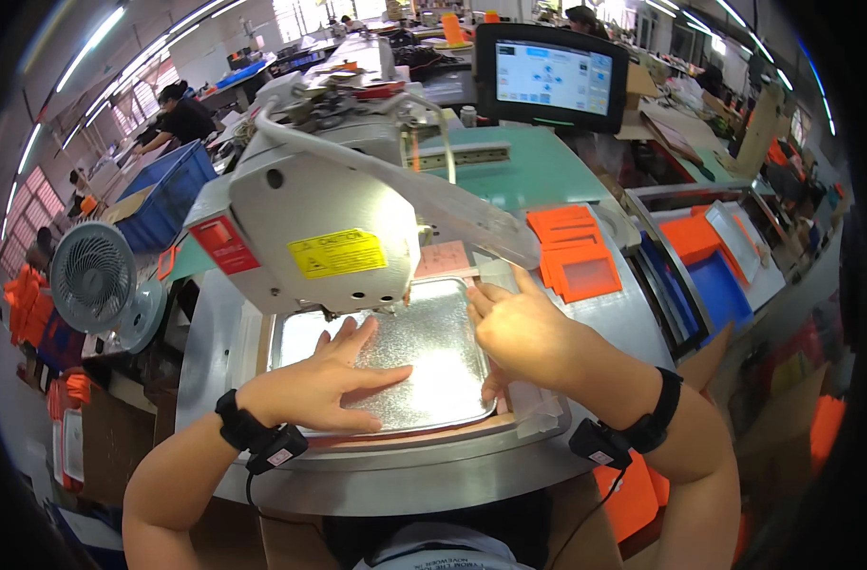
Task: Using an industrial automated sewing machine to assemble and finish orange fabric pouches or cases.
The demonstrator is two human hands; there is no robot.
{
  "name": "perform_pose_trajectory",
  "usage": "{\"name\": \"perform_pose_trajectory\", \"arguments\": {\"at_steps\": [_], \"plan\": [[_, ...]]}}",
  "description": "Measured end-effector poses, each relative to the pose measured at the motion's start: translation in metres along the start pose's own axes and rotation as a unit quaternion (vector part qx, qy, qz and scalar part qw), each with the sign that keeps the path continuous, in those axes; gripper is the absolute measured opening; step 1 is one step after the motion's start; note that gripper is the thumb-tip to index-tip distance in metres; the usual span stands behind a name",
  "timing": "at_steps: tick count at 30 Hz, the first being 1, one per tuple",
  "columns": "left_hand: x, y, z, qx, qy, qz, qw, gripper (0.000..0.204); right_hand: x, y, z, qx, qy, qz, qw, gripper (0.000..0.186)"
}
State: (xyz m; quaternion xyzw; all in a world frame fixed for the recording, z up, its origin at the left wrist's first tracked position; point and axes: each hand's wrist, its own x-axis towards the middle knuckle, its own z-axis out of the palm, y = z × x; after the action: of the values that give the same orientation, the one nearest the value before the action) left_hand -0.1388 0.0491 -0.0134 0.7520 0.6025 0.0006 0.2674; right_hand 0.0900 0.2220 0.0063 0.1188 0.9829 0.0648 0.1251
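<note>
A shiny silver rectangular panel [428, 351] with rounded corners and a rimmed edge lies flat beneath the head of an industrial sewing machine [324, 223]. Pinkish strips [433, 436] border it along its near side. My left hand [324, 380] rests on the panel's left part, fingers spread and the thumb pointing right. At the panel's right edge is my right hand [524, 328], its index finger stretched forward, other fingers bent, and its thumb lower down, apart from them. Part of the panel's far left is hidden by the machine head.
Orange pieces [576, 256] lie stacked right of the machine. Behind stands a lit control screen [552, 81]. At the left are a fan [96, 275] and a blue crate [162, 195]; at the right, a blue tray [716, 290]. A person [186, 119] works at the far left.
</note>
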Motion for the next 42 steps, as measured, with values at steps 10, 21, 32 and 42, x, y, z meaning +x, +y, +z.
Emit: {"name": "perform_pose_trajectory", "arguments": {"at_steps": [10, 21, 32, 42], "plan": [[0.006, 0.009, 0.01, 0.09, 0.03, -0.018, 0.995, 0.068, -0.01, 0.012, 0.004, 0.069, 0.033, -0.024, 0.997, 0.111], [0.002, 0.007, 0.012, 0.082, 0.07, 0.005, 0.994, 0.065, -0.008, 0.009, -0.002, 0.045, 0.059, -0.075, 0.994, 0.102], [0.002, 0.005, 0.014, 0.07, 0.08, 0.013, 0.994, 0.066, -0.008, 0.009, 0.004, 0.004, 0.058, -0.056, 0.997, 0.107], [0.002, 0.005, 0.015, 0.068, 0.088, 0.012, 0.994, 0.068, -0.009, 0.006, -0.001, -0.013, 0.046, -0.041, 0.998, 0.1]]}}
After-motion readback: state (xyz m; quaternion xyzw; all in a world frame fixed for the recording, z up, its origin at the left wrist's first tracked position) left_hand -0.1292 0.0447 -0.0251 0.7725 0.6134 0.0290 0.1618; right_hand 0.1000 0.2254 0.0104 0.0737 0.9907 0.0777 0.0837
